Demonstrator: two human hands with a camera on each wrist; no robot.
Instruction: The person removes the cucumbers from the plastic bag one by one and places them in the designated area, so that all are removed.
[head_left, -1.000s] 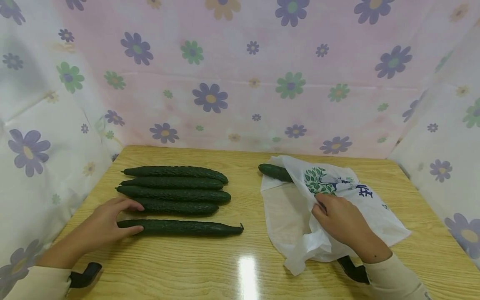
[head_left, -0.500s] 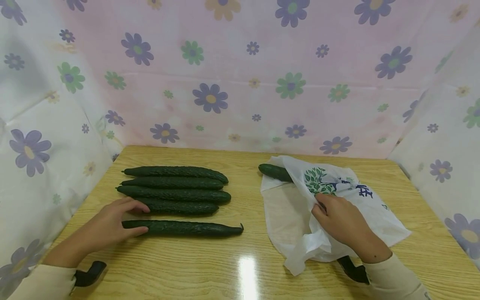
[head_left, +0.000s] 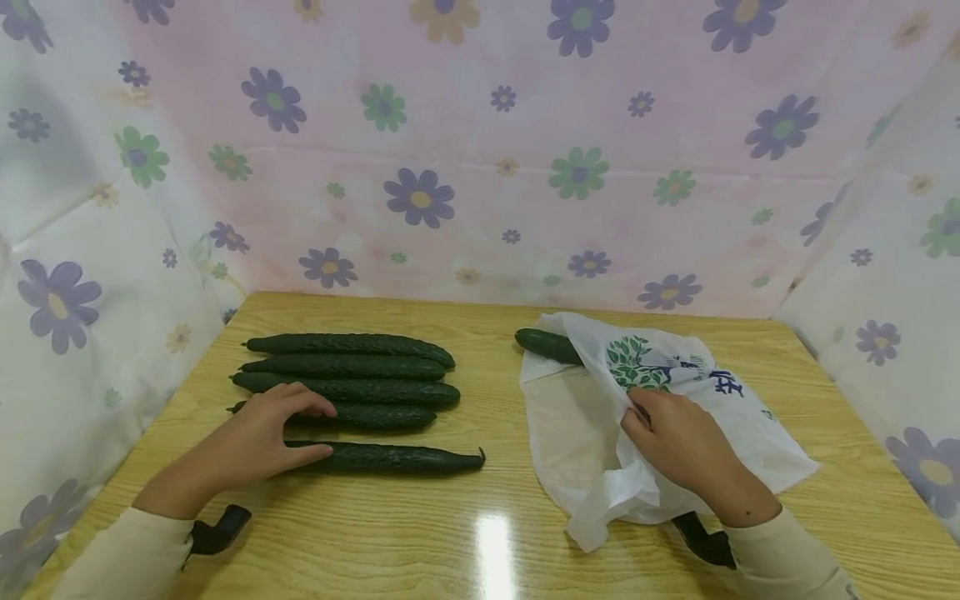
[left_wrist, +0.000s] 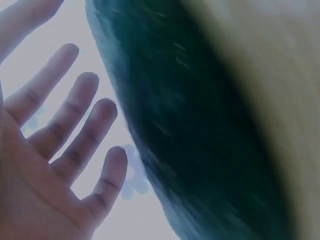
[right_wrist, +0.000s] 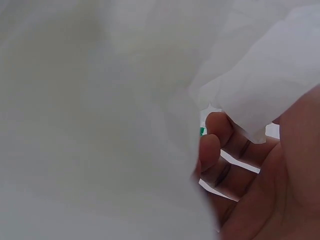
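My left hand (head_left: pixel 258 437) hovers over the nearest cucumber (head_left: pixel 408 457), thumb and fingers spread apart, with no grip visible. In the left wrist view its fingers (left_wrist: pixel 75 112) are loosely extended beside a large, blurred cucumber (left_wrist: pixel 175 115). Just beyond lies another cucumber (head_left: pixel 386 417), partly hidden by that hand. With curled fingers, my right hand (head_left: pixel 686 437) pinches the upper layer of a white plastic bag (head_left: pixel 738 425) printed with a green tree, holding its mouth raised. One cucumber (head_left: pixel 547 344) pokes out of the bag's mouth, its other end covered.
Several more cucumbers (head_left: pixel 352 387) lie in parallel behind the left hand on the wooden table (head_left: pixel 405 533). Behind and at the sides hangs flowered cloth (head_left: pixel 465 167). Black straps (head_left: pixel 221 531) show at both wrists.
My left hand has slid right along the nearest cucumber, from its left end toward its middle. The right hand keeps its hold on the bag. The cucumbers lie as before.
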